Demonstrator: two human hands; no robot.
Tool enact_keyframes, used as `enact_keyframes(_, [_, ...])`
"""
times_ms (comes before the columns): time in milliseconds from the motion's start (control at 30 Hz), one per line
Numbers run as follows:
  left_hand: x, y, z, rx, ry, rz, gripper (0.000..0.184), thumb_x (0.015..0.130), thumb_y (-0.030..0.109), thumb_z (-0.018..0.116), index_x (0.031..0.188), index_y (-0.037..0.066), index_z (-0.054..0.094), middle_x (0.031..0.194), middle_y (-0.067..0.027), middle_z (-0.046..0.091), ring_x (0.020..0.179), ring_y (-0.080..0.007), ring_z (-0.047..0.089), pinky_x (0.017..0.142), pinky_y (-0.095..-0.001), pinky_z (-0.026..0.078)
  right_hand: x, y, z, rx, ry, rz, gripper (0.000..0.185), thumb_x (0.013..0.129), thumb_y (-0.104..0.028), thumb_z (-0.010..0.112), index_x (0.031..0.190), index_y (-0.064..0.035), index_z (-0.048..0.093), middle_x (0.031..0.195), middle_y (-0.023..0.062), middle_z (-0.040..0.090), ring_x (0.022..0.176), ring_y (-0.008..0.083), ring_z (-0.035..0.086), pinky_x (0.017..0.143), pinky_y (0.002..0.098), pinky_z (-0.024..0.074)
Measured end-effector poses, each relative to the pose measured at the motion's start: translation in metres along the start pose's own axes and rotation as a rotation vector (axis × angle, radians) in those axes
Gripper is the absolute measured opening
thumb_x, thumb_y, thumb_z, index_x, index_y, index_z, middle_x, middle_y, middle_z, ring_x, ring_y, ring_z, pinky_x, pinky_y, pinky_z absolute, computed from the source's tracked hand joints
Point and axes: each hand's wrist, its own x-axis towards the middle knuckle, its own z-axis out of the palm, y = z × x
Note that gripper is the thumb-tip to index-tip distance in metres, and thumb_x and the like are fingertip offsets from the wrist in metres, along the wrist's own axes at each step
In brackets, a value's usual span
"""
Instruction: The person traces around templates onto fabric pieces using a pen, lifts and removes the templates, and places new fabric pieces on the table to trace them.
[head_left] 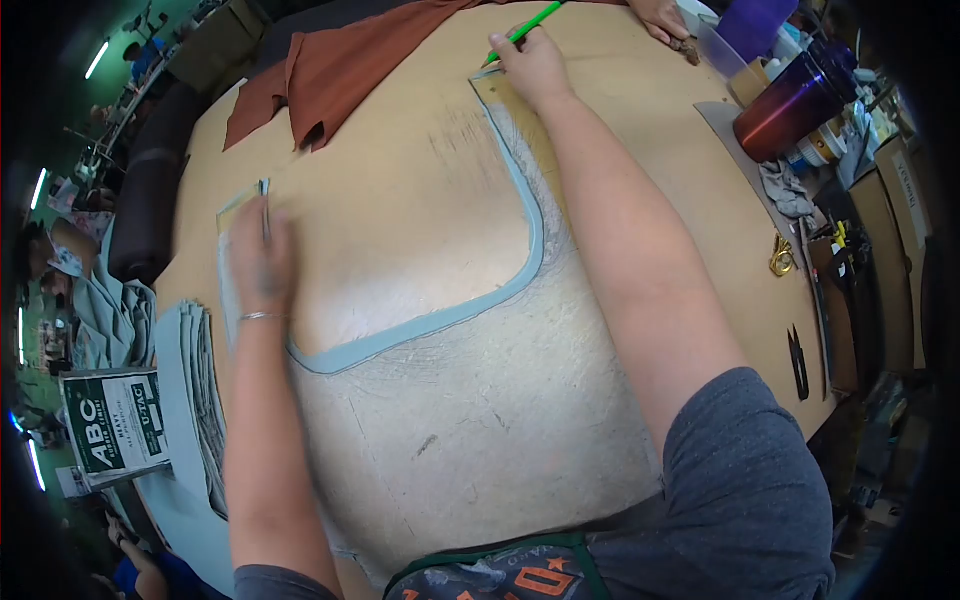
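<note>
A large worn grey pattern board (440, 450) lies on the tan table, with a light blue fabric strip (430, 325) along its U-shaped inner edge. My right hand (535, 68) grips a green pencil (535, 22) at the far right arm of the board, its tip down near the strip's end. Smeared by motion, my left hand (262, 255) is over the board's left arm, near its far end. A thin dark upright shape shows by the left fingers, but I cannot make out what it is or whether they hold it.
Rust-brown fabric (350, 60) lies at the back. Light blue fabric pieces (195, 390) are stacked at left beside an ABC box (115, 425). At right are a tumbler (795, 105), gold scissors (781, 256) and black thread snips (798, 362). Another person's hand (662, 18) rests at the far edge.
</note>
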Motion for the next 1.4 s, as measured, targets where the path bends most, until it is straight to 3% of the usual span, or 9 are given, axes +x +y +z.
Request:
enact_keyframes(100, [0.035, 0.112, 0.032, -0.181, -0.191, 0.29, 0.025, 0.079, 0.019, 0.053, 0.098, 0.002, 0.056, 0.106, -0.0134, 0.056, 0.105, -0.0313, 0.048, 0.088, -0.0389, 0.037, -0.007, -0.015, -0.003, -0.216, -0.024, -0.018, 0.03, 0.079, -0.027, 0.061, 0.085, 0.0016, 0.053, 0.074, 0.0089, 0.061, 0.064, 0.0158, 0.058, 0.061, 0.0281, 0.0466])
enact_keyframes(333, [0.068, 0.206, 0.087, -0.088, -0.585, 0.042, 0.055, 0.083, 0.051, 0.033, 0.131, 0.026, 0.031, 0.139, 0.0012, 0.025, 0.128, -0.0264, 0.021, 0.096, -0.0566, 0.021, 0.005, -0.007, 0.001, -0.477, -0.161, 0.009, 0.02, 0.078, -0.02, 0.059, 0.088, -0.004, 0.052, 0.081, 0.0163, 0.06, 0.072, 0.0268, 0.059, 0.065, 0.0357, 0.0469])
enact_keyframes(400, [0.067, 0.207, 0.087, -0.085, -0.586, 0.045, 0.057, 0.081, 0.053, 0.036, 0.131, 0.026, 0.032, 0.139, 0.0008, 0.026, 0.128, -0.0261, 0.022, 0.097, -0.0561, 0.021, 0.032, 0.018, 0.008, -0.937, -0.268, -0.132, 0.019, 0.077, -0.017, 0.059, 0.087, -0.0031, 0.053, 0.081, 0.0168, 0.06, 0.073, 0.0285, 0.059, 0.067, 0.036, 0.0466])
enact_keyframes(500, [0.067, 0.205, 0.085, -0.083, -0.579, 0.034, 0.062, 0.077, 0.058, 0.039, 0.13, 0.025, 0.033, 0.138, 0.0007, 0.027, 0.128, -0.0253, 0.021, 0.098, -0.0557, 0.02, 0.016, -0.014, -0.029, -0.365, -0.012, 0.017, 0.02, 0.076, -0.018, 0.059, 0.088, -0.0033, 0.054, 0.084, 0.0175, 0.06, 0.077, 0.0311, 0.058, 0.07, 0.0374, 0.0458])
enact_keyframes(767, [0.068, 0.207, 0.082, -0.096, -0.587, 0.048, 0.071, 0.073, 0.065, 0.041, 0.13, 0.023, 0.035, 0.138, -0.0007, 0.027, 0.128, -0.0253, 0.022, 0.098, -0.0547, 0.019, 0.007, -0.023, -0.016, -0.475, -0.064, -0.105, 0.025, 0.075, -0.018, 0.058, 0.095, -0.0025, 0.055, 0.087, 0.0192, 0.06, 0.083, 0.035, 0.056, 0.075, 0.0403, 0.0444])
enact_keyframes(1033, [0.102, 0.227, 0.06, 0.105, -0.866, 0.169, 0.082, 0.068, 0.064, 0.051, 0.13, 0.012, 0.034, 0.129, -0.0061, 0.039, 0.118, -0.0272, 0.038, 0.096, -0.0477, 0.029, 0.014, 0.007, -0.058, 0.07, 0.253, 0.094, 0.012, 0.079, -0.008, 0.057, 0.075, -0.0018, 0.048, 0.063, 0.0094, 0.055, 0.055, 0.0156, 0.055, 0.053, 0.0309, 0.0459])
enact_keyframes(1167, [0.127, 0.252, 0.053, 0.071, -1.219, 0.199, 0.102, 0.057, 0.066, 0.062, 0.13, 0.002, 0.029, 0.117, -0.0143, 0.046, 0.104, -0.0289, 0.051, 0.085, -0.0393, 0.044, 0.007, 0.001, -0.058, -0.077, 0.205, 0.027, 0.013, 0.079, -0.012, 0.058, 0.079, -0.0021, 0.05, 0.067, 0.0133, 0.057, 0.061, 0.0234, 0.057, 0.059, 0.0334, 0.0462])
enact_keyframes(1333, [0.126, 0.257, 0.059, 0.128, -1.193, 0.199, 0.113, 0.047, 0.068, 0.066, 0.131, 0.003, 0.027, 0.115, -0.0192, 0.046, 0.103, -0.0306, 0.052, 0.08, -0.0378, 0.048, -0.009, -0.007, -0.059, -0.289, 0.114, -0.098, 0.018, 0.078, -0.018, 0.058, 0.085, -0.0032, 0.051, 0.074, 0.019, 0.058, 0.073, 0.0335, 0.057, 0.066, 0.0362, 0.0455])
enact_keyframes(1400, [0.124, 0.254, 0.06, 0.111, -1.167, 0.198, 0.113, 0.047, 0.069, 0.066, 0.13, 0.003, 0.028, 0.115, -0.0192, 0.046, 0.103, -0.0308, 0.052, 0.081, -0.0372, 0.047, -0.025, -0.01, -0.07, -0.493, 0.035, -0.18, 0.023, 0.079, -0.024, 0.059, 0.086, -0.0029, 0.053, 0.07, 0.0135, 0.059, 0.066, 0.023, 0.058, 0.063, 0.032, 0.046])
